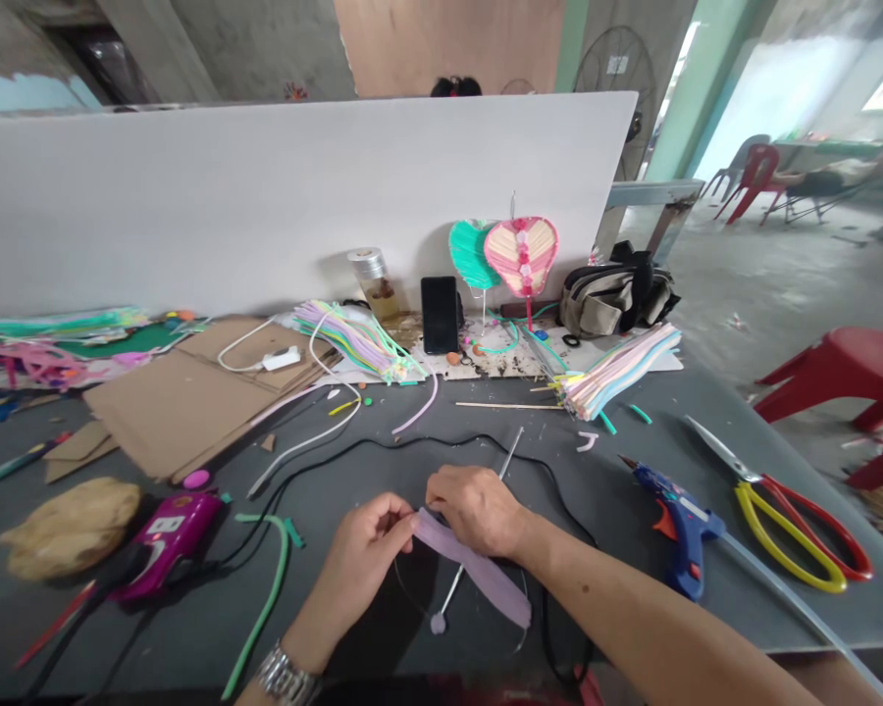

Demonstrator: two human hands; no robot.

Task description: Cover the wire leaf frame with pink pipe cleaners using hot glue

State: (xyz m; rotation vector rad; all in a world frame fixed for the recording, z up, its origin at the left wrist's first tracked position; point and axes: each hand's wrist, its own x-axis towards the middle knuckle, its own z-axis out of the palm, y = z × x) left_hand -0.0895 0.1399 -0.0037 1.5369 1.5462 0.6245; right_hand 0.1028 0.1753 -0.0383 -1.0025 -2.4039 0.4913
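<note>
My left hand (372, 549) pinches the upper end of a flat lilac strip (496, 583) between thumb and fingertips. My right hand (478, 505) is closed on the same strip near that end, its fingertips partly hidden. The strip's wide free end slants down to the right, under my right forearm. Beneath the hands lies a thin pale rod (450, 593) with a small lilac knob (438, 623) at its lower end; the strip crosses over it. A thin wire curves beside the strip.
A blue glue gun (681, 529) and large scissors (772, 500) lie right. At left are a magenta tool (168, 544), a stone-like lump (74, 525) and a green strip (265, 598). Pipe-cleaner bundles (622, 373), a phone (440, 314) and heart-shaped fans (522, 257) stand behind. A black cable (383, 441) arcs around.
</note>
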